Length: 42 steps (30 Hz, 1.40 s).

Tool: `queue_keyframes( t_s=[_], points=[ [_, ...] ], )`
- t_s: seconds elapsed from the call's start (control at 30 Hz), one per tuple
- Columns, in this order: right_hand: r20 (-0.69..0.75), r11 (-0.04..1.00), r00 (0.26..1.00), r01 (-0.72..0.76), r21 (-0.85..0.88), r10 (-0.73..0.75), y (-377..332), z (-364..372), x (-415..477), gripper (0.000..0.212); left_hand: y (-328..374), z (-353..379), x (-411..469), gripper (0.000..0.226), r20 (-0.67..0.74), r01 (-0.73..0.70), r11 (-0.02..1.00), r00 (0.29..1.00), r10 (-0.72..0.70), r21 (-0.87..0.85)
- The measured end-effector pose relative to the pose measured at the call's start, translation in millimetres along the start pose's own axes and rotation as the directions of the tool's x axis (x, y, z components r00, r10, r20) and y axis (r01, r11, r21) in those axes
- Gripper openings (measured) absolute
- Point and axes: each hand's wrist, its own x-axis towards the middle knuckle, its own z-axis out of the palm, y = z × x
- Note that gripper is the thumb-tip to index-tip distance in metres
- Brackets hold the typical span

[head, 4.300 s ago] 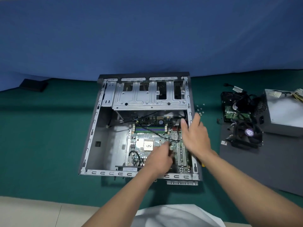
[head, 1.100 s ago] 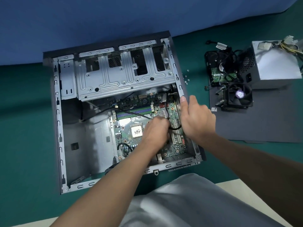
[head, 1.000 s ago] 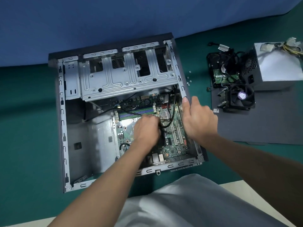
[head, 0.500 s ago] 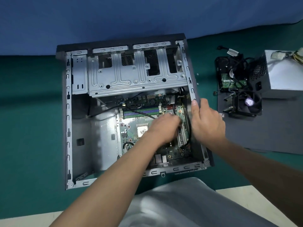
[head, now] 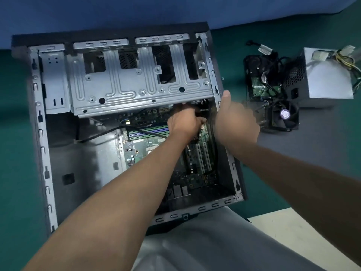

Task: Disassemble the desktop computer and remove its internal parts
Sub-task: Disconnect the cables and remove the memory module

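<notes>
A green-covered surface (head: pixel 15 153) sits in front of a blue backdrop (head: pixel 136 8). An open desktop computer case (head: pixel 42 133) lies on its side on it, interior facing up. A grey metal drive cage (head: pixel 136 89) spans the far part of the case. Below it, the green motherboard (head: pixel 197 163) lies flat in the right half of the case, with memory sticks (head: pixel 148 132) and a black cable (head: pixel 101 134) crossing its upper edge.

The person's left hand (head: pixel 185 122) reaches in just under the drive cage, fingers curled tightly around something dark at the top of the board; what they pinch is too hidden to tell. The right hand (head: pixel 236 122) rests on the case's right wall, thumb raised against the rim, the other fingers out of sight, so their grip cannot be told.

Well to the right, on a dark mat (head: pixel 312 149), lie removed parts: a grey power supply (head: pixel 330 79), a black cooling fan (head: pixel 285 115), and a tangle of cables over a drive (head: pixel 263 85).
</notes>
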Motion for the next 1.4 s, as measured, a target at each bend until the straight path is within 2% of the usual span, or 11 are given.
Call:
queue_keyframes(
  t_s=[0.1, 0.27, 0.33, 0.43, 0.5, 0.7, 0.83, 1.1, 1.17, 1.27, 1.4],
  points=[
    [-0.001, 0.999, 1.0, 0.031, -0.014, -0.031, 0.3, -0.1, -0.2, 0.067, -0.1, 2.6, 4.0, 0.037, 0.019, 0.01, 1.0, 1.0, -0.01, -0.01],
    [-0.006, 0.999, 1.0, 0.028, -0.025, -0.028, -2.3, -1.5, 0.3, 0.067, -3.4, 8.8, -1.5, 0.015, -0.082, -0.105, 0.994, 0.991, 0.102, -0.036],
    [-0.003, 1.0, 1.0, 0.019, -0.022, -0.019, -3.3, -2.0, 0.0, 0.068, -7.5, 8.3, 0.7, 0.017, -0.064, -0.134, 0.991, 0.989, 0.132, -0.025],
    [-0.016, 1.0, 1.0, 0.015, -0.021, -0.016, -4.8, -3.0, -1.4, 0.067, -8.9, 7.9, 5.0, 0.034, -0.038, -0.06, 0.997, 0.998, 0.058, -0.039],
    [-0.031, 0.999, 0.999, 0.02, -0.028, -0.02, -5.9, -2.7, -1.4, 0.067, -5.4, 8.7, 7.2, 0.031, -0.044, -0.047, 0.997, 0.998, 0.044, -0.055],
    [-0.032, 0.999, 0.999, 0.023, -0.036, -0.025, -4.4, -2.4, -1.7, 0.066, -9.9, 8.2, 3.5, 0.018, -0.024, -0.198, 0.979, 0.98, 0.197, -0.052],
    [-0.061, 0.998, 0.996, 0.058, -0.037, -0.06, -3.1, -0.4, -0.7, 0.065, -12.8, 6.9, 10.6, 0.022, -0.006, -0.158, 0.982, 0.987, 0.158, -0.105],
    [-0.075, 0.995, 0.994, 0.075, -0.069, -0.08, -2.5, -0.5, 0.4, 0.066, -12.4, 12.1, -3.9, 0.02, -0.109, -0.271, 0.957, 0.959, 0.26, -0.105],
    [-0.082, 0.993, 0.992, 0.093, -0.071, -0.099, -2.4, 0.3, 0.7, 0.066, -14.5, 4.7, -2.0, 0.021, -0.081, -0.226, 0.967, 0.973, 0.218, -0.114],
    [-0.097, 0.991, 0.988, 0.111, -0.078, -0.118, -2.2, 0.3, -0.1, 0.066, -16.6, -14.5, 1.9, 0.024, -0.009, -0.181, 0.983, 0.983, 0.181, 0.019],
    [-0.109, 0.99, 0.985, 0.126, -0.069, -0.132, -2.2, -0.1, -1.1, 0.065, -32.8, -34.3, -8.4, 0.031, -0.104, -0.139, 0.99, 0.985, 0.141, 0.022]
  ],
)
